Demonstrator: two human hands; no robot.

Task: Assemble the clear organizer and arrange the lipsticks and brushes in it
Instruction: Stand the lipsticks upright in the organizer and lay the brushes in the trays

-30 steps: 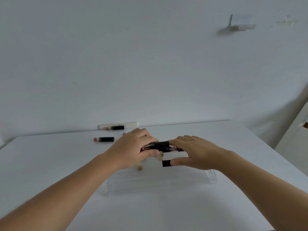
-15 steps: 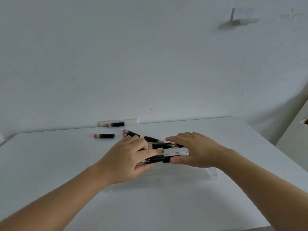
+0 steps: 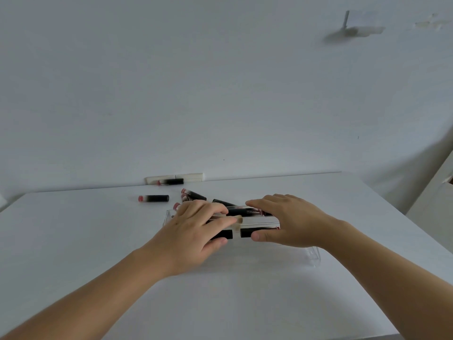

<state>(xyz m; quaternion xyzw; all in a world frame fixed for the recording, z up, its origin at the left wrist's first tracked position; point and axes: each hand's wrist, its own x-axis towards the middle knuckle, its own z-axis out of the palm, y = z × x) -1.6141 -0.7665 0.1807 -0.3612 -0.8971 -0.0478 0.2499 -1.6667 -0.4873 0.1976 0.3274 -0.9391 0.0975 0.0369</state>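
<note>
My left hand [image 3: 193, 231] pinches a black lipstick [image 3: 224, 234] over the clear organizer [image 3: 311, 253]. My right hand [image 3: 286, 222] holds a stack of lipsticks [image 3: 247, 212] (thumb underneath) on the bench [image 3: 73, 241].

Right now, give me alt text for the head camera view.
Two bare hands, left hand and right hand, hold black lipsticks over a clear organizer on a white table; more lipsticks lie loose behind.
</note>
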